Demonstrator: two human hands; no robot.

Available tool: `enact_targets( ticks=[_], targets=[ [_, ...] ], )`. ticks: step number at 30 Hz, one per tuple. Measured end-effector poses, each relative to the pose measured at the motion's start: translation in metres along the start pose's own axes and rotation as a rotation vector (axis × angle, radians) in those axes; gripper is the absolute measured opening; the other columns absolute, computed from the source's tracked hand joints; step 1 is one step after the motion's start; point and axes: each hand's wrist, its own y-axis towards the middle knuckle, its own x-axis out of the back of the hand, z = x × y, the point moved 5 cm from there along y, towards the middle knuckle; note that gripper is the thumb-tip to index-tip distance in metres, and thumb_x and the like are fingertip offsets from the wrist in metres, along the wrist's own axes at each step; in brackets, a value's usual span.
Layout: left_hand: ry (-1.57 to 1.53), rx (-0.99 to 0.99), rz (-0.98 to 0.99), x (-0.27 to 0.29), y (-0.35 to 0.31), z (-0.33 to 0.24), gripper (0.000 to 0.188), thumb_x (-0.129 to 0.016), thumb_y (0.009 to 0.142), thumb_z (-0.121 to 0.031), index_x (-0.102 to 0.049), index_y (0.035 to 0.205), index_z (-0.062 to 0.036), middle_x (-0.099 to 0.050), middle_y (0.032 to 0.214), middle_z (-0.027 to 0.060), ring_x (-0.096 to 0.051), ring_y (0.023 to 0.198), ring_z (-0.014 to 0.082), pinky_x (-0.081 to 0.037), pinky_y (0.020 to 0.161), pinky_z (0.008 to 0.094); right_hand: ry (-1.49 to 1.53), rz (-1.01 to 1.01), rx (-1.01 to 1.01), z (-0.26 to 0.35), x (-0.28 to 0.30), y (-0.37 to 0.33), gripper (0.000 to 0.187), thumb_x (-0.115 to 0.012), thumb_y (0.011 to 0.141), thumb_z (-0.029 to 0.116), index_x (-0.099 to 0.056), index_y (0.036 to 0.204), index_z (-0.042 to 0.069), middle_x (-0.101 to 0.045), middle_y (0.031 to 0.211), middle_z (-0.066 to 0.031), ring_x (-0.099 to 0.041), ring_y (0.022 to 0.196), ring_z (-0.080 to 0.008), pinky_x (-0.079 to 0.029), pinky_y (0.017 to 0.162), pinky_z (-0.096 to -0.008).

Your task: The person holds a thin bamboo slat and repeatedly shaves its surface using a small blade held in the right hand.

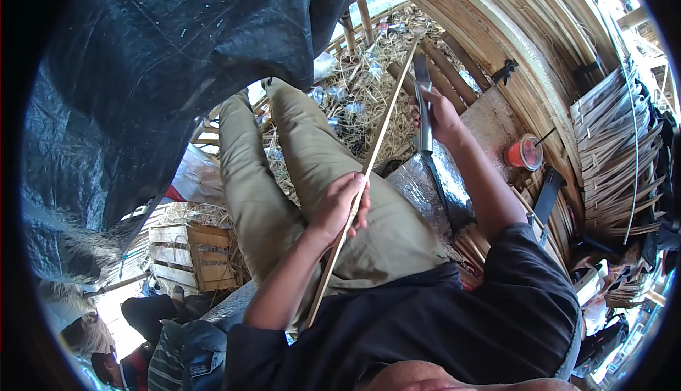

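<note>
My left hand (347, 207) is closed around a long, thin, pale wooden strip (381, 125), which looks like split bamboo. The strip runs slantwise from beside my waist, over my thigh, to a far tip near the slats. In my right hand (441, 116) is a knife (421, 70) with a flat, dark grey blade pointing away from me. Its smooth silvery handle sticks out below my fist. The blade lies just right of the strip's far end; I cannot tell whether they touch.
Long wooden strips (496, 19) are stacked at the upper right, with a bundle of short split pieces (616, 153) beside them. A red drink cup (523, 153) stands at the right. A black plastic sheet (177, 51) hangs at the left, above a wooden crate (191, 255). Shavings (347, 82) litter the ground.
</note>
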Motion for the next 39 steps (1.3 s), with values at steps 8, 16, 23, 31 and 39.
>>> enact_targets(
  ticks=[8, 16, 23, 31, 39],
  targets=[
    [-0.25, -0.003, -0.006, -0.006, -0.009, -0.012, 0.029, -0.043, 0.104, -0.035, -0.051, 0.107, -0.0077, -0.04, 0.061, -0.0037, -0.031, 0.041, 0.0045, -0.027, 0.035, 0.0204, 0.125, -0.113, 0.031, 0.0, -0.003, 0.01, 0.033, -0.037, 0.106, 0.03, -0.044, 0.122, 0.003, -0.057, 0.11, -0.0152, -0.064, 0.085, -0.0226, -0.056, 0.072, -0.0324],
    [-0.317, 0.222, 0.107, -0.012, -0.011, 0.007, 0.035, -0.038, 0.105, -0.042, -0.05, 0.112, -0.0098, -0.035, 0.058, -0.0046, -0.031, 0.04, 0.0036, -0.028, 0.036, 0.0191, -0.336, -0.197, -0.041, 0.005, 0.008, 0.008, 0.043, -0.047, 0.101, 0.045, -0.052, 0.118, 0.006, -0.056, 0.081, -0.006, -0.054, 0.06, -0.0171, -0.05, 0.057, -0.0324],
    [-0.002, 0.166, 0.063, -0.019, -0.006, 0.007, 0.032, -0.038, 0.105, -0.042, -0.049, 0.106, -0.0117, -0.038, 0.056, -0.0036, -0.035, 0.039, 0.0045, -0.03, 0.034, 0.0195, -1.189, -0.198, 0.094, 0.016, 0.014, 0.01, 0.065, -0.054, 0.09, 0.066, -0.07, 0.093, 0.002, -0.064, 0.069, -0.0073, -0.064, 0.066, -0.0179, -0.051, 0.065, -0.0395],
    [0.026, 0.01, 0.018, -0.01, -0.002, 0.009, 0.029, -0.041, 0.105, -0.033, -0.049, 0.093, -0.0075, -0.04, 0.054, -0.0028, -0.039, 0.039, 0.0048, -0.036, 0.033, 0.0209, -1.283, -0.114, 0.229, 0.011, 0.005, 0.017, 0.07, -0.053, 0.091, 0.065, -0.066, 0.089, -0.004, -0.066, 0.073, -0.0172, -0.066, 0.068, -0.0296, -0.051, 0.068, -0.0451],
    [-0.205, 0.112, 0.104, -0.007, 0.0, 0.015, 0.032, -0.036, 0.106, -0.038, -0.044, 0.092, -0.01, -0.036, 0.051, -0.0007, -0.03, 0.034, 0.0064, -0.029, 0.032, 0.0214, -1.436, -0.035, 0.189, 0.009, -0.006, 0.005, 0.065, -0.055, 0.091, 0.061, -0.066, 0.079, -0.002, -0.066, 0.072, -0.0203, -0.067, 0.072, -0.0342, -0.051, 0.067, -0.0451]
  ],
)
